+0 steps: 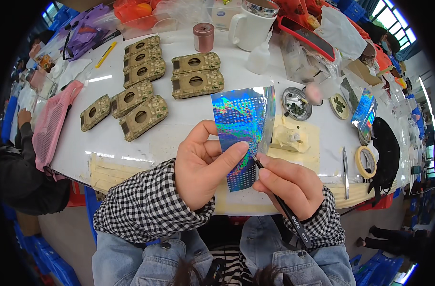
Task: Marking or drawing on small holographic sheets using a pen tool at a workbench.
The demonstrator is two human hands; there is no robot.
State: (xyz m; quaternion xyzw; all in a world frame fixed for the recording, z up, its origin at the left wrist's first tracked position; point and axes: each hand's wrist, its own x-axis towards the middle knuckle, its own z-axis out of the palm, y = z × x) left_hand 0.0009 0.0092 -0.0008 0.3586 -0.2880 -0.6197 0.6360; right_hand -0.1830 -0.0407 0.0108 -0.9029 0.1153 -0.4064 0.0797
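My left hand (pixel 201 164) grips a shiny holographic sticker sheet (pixel 236 112) by its left side, the thumb lying across its front. The sheet is covered with rows of small cut pieces and is folded or curled along its right side. Closed around slim black tweezers (pixel 289 214), my right hand (pixel 291 183) brings their pointed tip against the sheet beside my left thumb. Whether a piece is between the tips is too small to tell. Behind the sheet, a small pale block-like part (pixel 290 138) sits on a cream-taped patch of the table.
Several camouflage model tank hulls (pixel 143 117) lie at left and centre. A pink mesh basket (pixel 58 121) is at the left edge. Farther back stand a white mug (pixel 248 31) and a pink canister (pixel 203 38). Silver tweezers (pixel 345 174) and a tape roll (pixel 365 162) lie at right.
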